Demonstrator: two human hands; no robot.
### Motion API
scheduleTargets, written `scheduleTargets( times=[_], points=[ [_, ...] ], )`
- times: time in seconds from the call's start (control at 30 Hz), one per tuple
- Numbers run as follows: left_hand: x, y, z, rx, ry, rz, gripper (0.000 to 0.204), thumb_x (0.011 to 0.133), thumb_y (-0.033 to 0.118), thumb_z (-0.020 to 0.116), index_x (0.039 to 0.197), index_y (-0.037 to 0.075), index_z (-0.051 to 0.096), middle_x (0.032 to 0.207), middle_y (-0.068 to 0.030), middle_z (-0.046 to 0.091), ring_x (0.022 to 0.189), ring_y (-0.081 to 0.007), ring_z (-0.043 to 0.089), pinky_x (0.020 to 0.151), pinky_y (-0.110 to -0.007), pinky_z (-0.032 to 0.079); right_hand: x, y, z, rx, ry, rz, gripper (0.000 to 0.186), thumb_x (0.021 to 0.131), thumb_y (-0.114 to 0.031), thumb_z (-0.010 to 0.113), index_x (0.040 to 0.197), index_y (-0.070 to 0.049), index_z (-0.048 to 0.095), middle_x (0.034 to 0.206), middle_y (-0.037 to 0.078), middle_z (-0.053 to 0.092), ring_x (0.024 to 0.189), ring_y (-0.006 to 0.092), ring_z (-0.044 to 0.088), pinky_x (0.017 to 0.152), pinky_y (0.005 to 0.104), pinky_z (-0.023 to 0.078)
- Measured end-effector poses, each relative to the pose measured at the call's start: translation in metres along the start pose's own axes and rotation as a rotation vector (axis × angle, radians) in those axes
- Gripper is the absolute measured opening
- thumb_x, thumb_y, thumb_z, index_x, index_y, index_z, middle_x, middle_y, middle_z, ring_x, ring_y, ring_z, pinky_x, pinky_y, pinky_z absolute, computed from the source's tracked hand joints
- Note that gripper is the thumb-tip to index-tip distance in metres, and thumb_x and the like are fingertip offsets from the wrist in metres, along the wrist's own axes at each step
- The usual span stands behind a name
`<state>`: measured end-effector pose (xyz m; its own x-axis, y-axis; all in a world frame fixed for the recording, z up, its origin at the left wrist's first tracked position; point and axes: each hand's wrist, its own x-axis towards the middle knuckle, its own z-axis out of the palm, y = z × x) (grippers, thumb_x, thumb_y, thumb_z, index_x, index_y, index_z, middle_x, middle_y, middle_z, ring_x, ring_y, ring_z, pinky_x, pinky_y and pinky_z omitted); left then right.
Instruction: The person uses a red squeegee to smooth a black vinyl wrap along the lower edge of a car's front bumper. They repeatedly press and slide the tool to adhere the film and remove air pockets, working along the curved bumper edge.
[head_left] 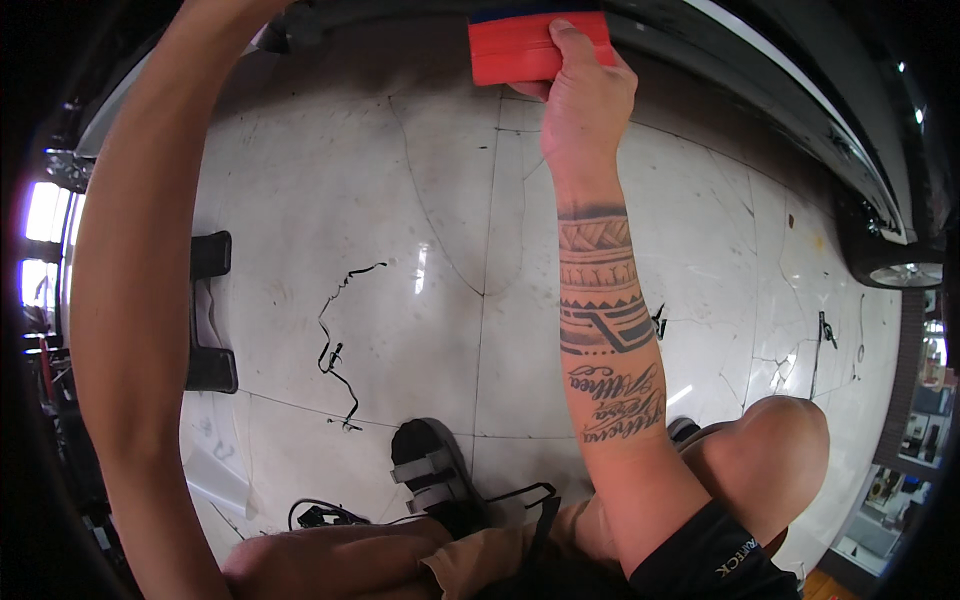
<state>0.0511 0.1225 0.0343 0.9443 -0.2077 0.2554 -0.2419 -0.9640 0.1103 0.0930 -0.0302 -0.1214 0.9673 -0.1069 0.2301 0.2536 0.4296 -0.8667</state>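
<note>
My right hand (pixel 592 95) is closed round a flat red squeegee (pixel 510 50) with a dark blue edge along its far side. The thumb lies on the squeegee's upper face, and the other fingers are mostly hidden beneath it. It is held close to the dark lower body of a car (pixel 700 60) at the top of the view. My left forearm reaches up along the left side, and its hand is cut off by the upper edge, so what it touches is hidden.
Thin curled black strips (pixel 335 355) lie on the cracked pale tile floor (pixel 440 180). A black stand or stool part (pixel 212 370) is beside my left forearm. A car wheel (pixel 905 272) is at the right, with shelves (pixel 895 500) below it. A black cable (pixel 325 512) lies near my sandalled foot (pixel 435 470).
</note>
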Motion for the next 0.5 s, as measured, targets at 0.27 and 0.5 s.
scheduleTargets(
  times=[0.27,0.5],
  points=[
    [-0.005,0.049,-0.050,0.034,0.034,0.097,0.016,0.092,0.003,0.060,0.101,-0.003,0.072,0.083,-0.0211,0.071,0.080,-0.0330,0.070,0.072,-0.039,0.053,0.003,-0.013,0.032,0.123,-0.102,-0.001,0.017,0.095,-0.012,0.063,0.092,0.005,0.067,0.081,0.006,0.067,0.067,0.0128,0.061,0.059,0.0314,0.054],
    [0.007,0.076,-0.078,0.081,-0.008,0.156,0.021,0.092,0.002,0.060,0.108,-0.005,0.071,0.092,-0.0202,0.073,0.085,-0.0319,0.071,0.077,-0.038,0.054,0.001,-0.025,0.074,0.104,-0.122,-0.049,0.021,0.100,-0.013,0.059,0.095,0.005,0.068,0.081,0.005,0.067,0.066,0.0115,0.059,0.060,0.0285,0.049]
  ],
)
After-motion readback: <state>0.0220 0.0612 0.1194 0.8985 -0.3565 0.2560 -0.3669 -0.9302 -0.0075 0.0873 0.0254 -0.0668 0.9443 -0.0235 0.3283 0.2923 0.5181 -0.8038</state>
